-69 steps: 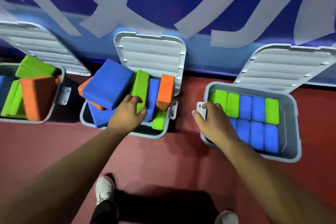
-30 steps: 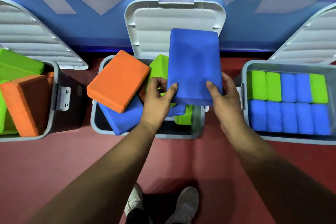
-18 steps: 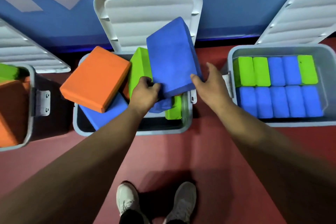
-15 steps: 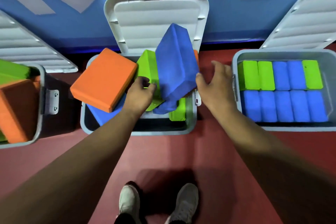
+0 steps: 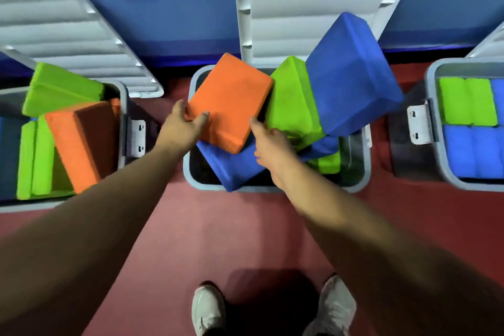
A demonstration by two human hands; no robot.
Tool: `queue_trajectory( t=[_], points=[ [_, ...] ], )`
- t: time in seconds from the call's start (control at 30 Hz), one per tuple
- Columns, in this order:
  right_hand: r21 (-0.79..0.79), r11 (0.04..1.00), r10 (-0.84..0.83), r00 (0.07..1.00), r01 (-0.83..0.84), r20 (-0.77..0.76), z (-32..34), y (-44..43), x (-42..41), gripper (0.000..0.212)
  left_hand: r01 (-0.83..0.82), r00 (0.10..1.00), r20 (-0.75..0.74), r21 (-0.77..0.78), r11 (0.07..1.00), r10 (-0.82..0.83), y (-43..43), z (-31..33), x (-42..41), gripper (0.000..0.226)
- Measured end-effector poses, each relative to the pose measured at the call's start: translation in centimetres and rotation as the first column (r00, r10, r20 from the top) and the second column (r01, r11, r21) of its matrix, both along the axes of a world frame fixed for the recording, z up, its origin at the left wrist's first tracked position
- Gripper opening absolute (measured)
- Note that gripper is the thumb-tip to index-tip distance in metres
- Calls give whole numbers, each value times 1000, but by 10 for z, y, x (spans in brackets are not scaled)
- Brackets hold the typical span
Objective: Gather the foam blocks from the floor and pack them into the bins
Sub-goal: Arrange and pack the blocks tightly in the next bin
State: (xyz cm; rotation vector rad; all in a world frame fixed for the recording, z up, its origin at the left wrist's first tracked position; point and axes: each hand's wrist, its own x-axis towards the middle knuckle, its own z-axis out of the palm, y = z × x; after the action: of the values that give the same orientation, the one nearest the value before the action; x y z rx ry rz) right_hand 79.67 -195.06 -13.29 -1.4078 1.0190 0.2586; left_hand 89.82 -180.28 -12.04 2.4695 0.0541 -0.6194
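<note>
The middle grey bin (image 5: 357,180) holds a loose heap of foam blocks. An orange block (image 5: 231,98) lies tilted on top at the left, over a blue block (image 5: 234,169). A green block (image 5: 291,101) stands on edge beside it, and a big blue block (image 5: 351,76) leans against the bin's open lid (image 5: 313,8). My left hand (image 5: 182,125) grips the orange block's near left corner, thumb on top. My right hand (image 5: 270,144) is at that block's near right edge, with its thumb by the edge and its fingers loose towards the green block.
The left bin (image 5: 122,128) is piled with green and orange blocks above its rim. The right bin (image 5: 433,117) holds green and blue blocks in neat rows. All three lids lean on the blue wall. My shoes (image 5: 210,308) stand on the red floor.
Both hands let go of the big blue block, which now leans on the lid. They moved left to the orange block, and my left hand took hold of it.
</note>
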Motion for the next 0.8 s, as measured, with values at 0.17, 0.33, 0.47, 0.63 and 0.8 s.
queue_trajectory(
  t=[0.17, 0.33, 0.47, 0.63, 0.8],
  points=[
    [-52, 994, -92, 996, 92, 1, -27, 35, 3, 78, -62, 998, -16, -237, 969, 60, 7, -10, -8, 54],
    [-330, 915, -215, 973, 231, 84, -3, 34, -21, 57, -233, 972, -96, -337, 912, 213, 4, 15, -38, 30],
    [-357, 915, -116, 970, 188, 213, 36, 15, -48, 36, -386, 922, -240, -515, 765, 303, 3, 48, -64, 26],
    [-392, 866, -156, 913, 309, 376, 96, -51, -75, 35, -330, 940, -305, -710, 622, 150, -49, 75, -94, 23],
    [-485, 794, -170, 901, 365, 400, 125, -130, -90, 35, -201, 965, -262, -801, 563, -28, -138, 92, -92, 45]
  ],
)
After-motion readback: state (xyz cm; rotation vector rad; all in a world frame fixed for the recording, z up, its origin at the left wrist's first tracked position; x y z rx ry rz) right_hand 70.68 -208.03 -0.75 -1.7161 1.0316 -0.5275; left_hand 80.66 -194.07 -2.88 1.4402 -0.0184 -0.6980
